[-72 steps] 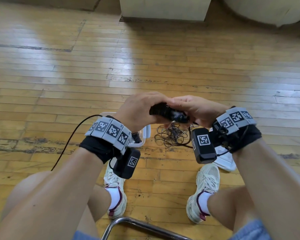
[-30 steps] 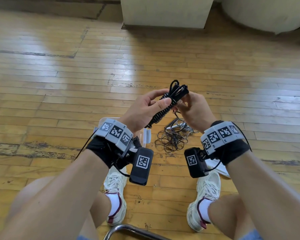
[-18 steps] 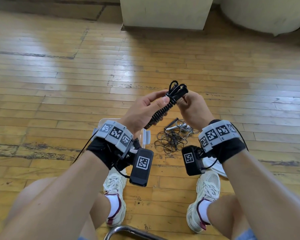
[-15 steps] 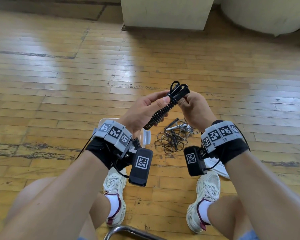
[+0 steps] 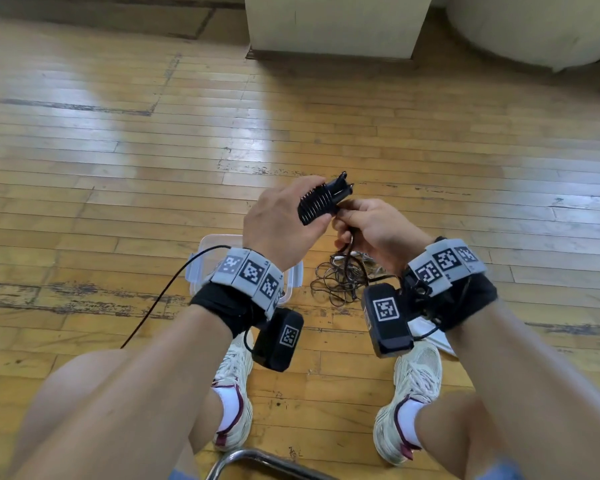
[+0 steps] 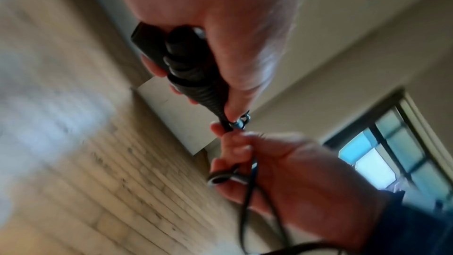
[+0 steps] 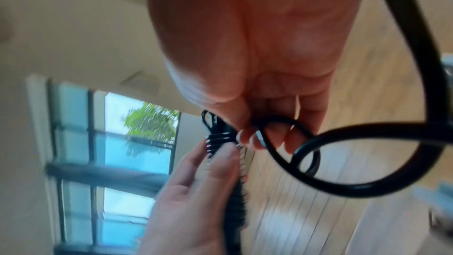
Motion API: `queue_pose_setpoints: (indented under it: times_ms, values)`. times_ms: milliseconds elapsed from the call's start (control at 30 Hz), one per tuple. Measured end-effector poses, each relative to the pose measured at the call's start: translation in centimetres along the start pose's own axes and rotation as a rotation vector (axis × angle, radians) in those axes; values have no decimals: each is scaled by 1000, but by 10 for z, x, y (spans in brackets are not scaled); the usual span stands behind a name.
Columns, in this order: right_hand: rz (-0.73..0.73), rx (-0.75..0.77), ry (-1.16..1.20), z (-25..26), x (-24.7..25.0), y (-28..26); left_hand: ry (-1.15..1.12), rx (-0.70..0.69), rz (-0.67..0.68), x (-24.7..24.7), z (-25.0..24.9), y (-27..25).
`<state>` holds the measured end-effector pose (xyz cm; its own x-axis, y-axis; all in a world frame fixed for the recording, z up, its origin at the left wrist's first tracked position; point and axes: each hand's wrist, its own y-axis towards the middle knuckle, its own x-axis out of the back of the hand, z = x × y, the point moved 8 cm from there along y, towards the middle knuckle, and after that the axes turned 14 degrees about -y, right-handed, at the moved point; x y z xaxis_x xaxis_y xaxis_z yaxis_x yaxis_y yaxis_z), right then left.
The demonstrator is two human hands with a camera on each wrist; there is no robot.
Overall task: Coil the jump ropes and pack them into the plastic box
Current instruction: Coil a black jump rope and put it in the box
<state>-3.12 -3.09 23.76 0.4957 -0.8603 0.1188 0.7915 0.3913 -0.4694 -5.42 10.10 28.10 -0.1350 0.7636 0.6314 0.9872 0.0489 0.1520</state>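
The left hand [image 5: 280, 223] clamps the wrapped jump rope bundle [image 5: 317, 204], long axis pointing far-right; the right hand [image 5: 373, 230] pinches its loose cord; the plastic box [image 5: 201, 261] lies directly below-near.

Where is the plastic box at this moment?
In the head view the plastic box stands on the wooden floor, mostly hidden behind the left hand and its wrist, left of the loose rope tangle.

Wooden floor [image 5: 118, 168] bears plastic box [image 5: 201, 261], seemingly tangled rope [image 5: 340, 282].
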Motion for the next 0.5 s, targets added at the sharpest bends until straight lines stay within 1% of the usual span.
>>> queue_pose_setpoints:
  times_ms: [67, 200, 267, 367, 500]
  values:
    - [-13, -11, 29, -2, 1, 1, 4, 15, -11, 1, 2, 2]
    - [-41, -14, -31, 0, 10, -1, -50, 22, 32, 2, 4, 4]
    - [-49, -34, -40, 0, 13, -2, -35, 11, 42, 1, 4, 4]
    - [-49, -46, 9, 0, 11, -3, 98, -5, 11, -2, 2, 1]
    - [4, -56, 11, -1, 3, -3, 300, -94, -79, -8, -8, -6]
